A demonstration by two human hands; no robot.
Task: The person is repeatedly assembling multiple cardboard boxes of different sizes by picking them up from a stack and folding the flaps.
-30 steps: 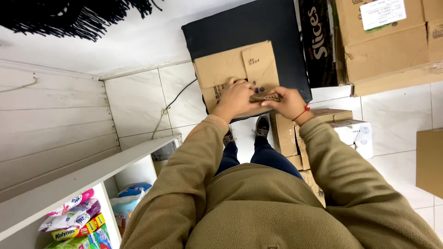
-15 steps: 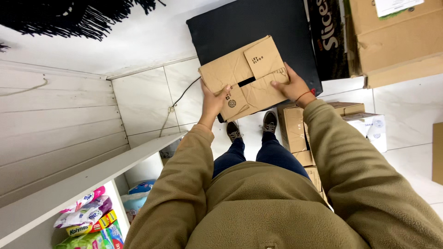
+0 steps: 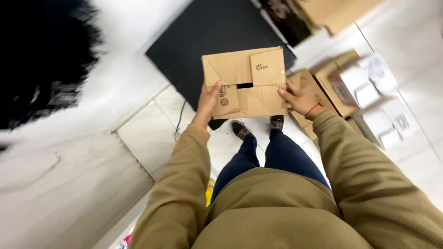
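1. Far left: blurred black fringed mass (image 3: 41, 60) against white wall; too smeared to identify.
2. Left hand (image 3: 210, 99) grips left edge of the cardboard box (image 3: 247, 83), thumb on the face, fingers curled behind; closed on it.
3. Cardboard box held in mid-air before the chest, above the shoes and white tile floor (image 3: 152, 133), in front of a black panel (image 3: 207, 37). Flaps folded shut with a small slot gap in the middle, a round dark stamp low left, small dark print on the upper right flap.
4. Handling: looks light, likely empty; stiff board but the flaps flex. Best held by opposite side edges, as now.
5. Right hand (image 3: 297, 97), red cord at wrist, clasps right edge, fingers wrapped around it.
6. Right: brown cartons (image 3: 318, 85) on the floor, touching; beyond them small white boxes (image 3: 369, 85), blurred, with dark label marks.
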